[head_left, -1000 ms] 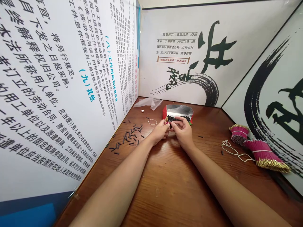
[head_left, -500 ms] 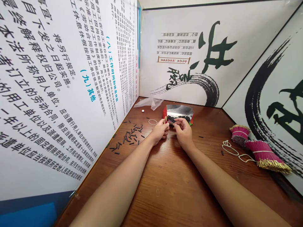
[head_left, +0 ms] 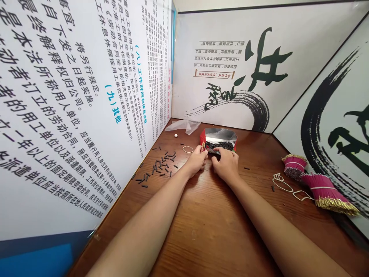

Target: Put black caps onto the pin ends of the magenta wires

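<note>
My left hand (head_left: 197,161) is closed around a few thin gold-tipped pieces (head_left: 203,146), whose ends stick up above the fingers. Beside it, my right hand (head_left: 226,164) rests at the front rim of a red pouch with a silver lining (head_left: 220,134). Its thumb and fingers are curled, and what lies between them is too small to make out. Inside the pouch is a heap of small black tubes (head_left: 229,146). The lower front of the pouch is hidden behind both hands.
Loose black tubes (head_left: 161,166) lie scattered on the brown table (head_left: 196,231) at the left. A rubber band (head_left: 188,149) and clear plastic bag (head_left: 186,126) are behind them. Magenta gold-tipped bundles (head_left: 328,190) and looped bands (head_left: 282,182) lie right. Printed panels (head_left: 219,23) enclose the table.
My right hand has dropped slightly, and its fingers have gone from a raised pinch to a curl at the pouch's front rim. The left hand keeps its hold. The view has shifted slightly.
</note>
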### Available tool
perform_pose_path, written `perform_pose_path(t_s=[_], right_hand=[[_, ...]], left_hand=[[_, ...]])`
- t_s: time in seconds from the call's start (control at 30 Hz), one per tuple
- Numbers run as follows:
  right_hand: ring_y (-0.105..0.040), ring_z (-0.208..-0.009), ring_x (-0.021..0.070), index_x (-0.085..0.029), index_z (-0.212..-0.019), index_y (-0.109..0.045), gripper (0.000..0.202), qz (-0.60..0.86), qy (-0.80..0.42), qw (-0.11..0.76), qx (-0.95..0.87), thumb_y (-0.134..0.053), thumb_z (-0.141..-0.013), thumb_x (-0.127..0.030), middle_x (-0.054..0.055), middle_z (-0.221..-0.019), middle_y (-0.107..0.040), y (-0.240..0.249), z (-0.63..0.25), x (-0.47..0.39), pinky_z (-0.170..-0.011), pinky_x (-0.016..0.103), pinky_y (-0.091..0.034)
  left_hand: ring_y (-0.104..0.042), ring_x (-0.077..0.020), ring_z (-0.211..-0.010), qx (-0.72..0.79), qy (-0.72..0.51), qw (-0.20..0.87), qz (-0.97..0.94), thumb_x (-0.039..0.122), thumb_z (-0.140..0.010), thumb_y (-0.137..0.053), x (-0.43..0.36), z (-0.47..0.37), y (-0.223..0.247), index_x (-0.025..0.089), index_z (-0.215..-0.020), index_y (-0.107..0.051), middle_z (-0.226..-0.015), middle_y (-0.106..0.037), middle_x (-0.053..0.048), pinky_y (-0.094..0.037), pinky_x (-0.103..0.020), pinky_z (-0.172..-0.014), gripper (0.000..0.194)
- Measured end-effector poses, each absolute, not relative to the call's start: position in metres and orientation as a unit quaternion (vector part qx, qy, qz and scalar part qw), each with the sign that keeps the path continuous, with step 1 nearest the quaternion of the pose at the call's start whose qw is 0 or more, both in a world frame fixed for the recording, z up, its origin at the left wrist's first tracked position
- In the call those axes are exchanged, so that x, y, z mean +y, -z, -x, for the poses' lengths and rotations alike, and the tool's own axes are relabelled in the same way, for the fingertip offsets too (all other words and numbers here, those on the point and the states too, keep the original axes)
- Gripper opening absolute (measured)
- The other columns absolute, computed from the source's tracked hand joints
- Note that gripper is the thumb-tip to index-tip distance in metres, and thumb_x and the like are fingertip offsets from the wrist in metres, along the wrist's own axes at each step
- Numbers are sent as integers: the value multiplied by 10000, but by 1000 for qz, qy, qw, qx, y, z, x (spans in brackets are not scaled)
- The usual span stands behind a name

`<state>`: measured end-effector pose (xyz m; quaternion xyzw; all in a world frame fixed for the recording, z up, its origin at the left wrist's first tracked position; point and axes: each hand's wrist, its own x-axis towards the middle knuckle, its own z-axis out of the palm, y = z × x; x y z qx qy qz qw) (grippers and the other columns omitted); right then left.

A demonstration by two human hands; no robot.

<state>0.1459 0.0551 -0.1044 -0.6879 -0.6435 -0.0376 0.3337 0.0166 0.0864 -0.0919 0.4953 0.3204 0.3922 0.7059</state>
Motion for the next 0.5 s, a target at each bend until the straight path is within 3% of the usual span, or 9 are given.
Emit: perform_pose_path(t_s=[0.2,0.37,0.5], right_hand=[[-565,-969,233,-193,-1054,-630,277,686,72,287,-665,-479,-824,-230,80,-1028,-699,109,-147,56,-957,407,-232],[-523,-899,229,-205,-906,-655,214,680,114,272,-672,-445,-894,-244,71,-926,-699,108,-150,55,-875,400,-225],[-523,-872,228,-202,-832,-647,195,682,118,278,-666,-467,-880,-259,58,-850,-701,103,-148,54,-875,403,-227]], left_hand=[[-219,-19,-380,321,-393,710,-488,250,-876,-486,86,-16,91,229,-847,-345,-620,-321,96,-126,-140,-379,146],[-212,-17,-373,322,-403,714,-473,235,-853,-494,87,-16,91,228,-842,-352,-613,-328,96,-115,-140,-380,143],[-191,-21,-368,309,-423,721,-454,246,-841,-505,86,-15,90,228,-816,-334,-578,-289,103,-98,-139,-385,174]])
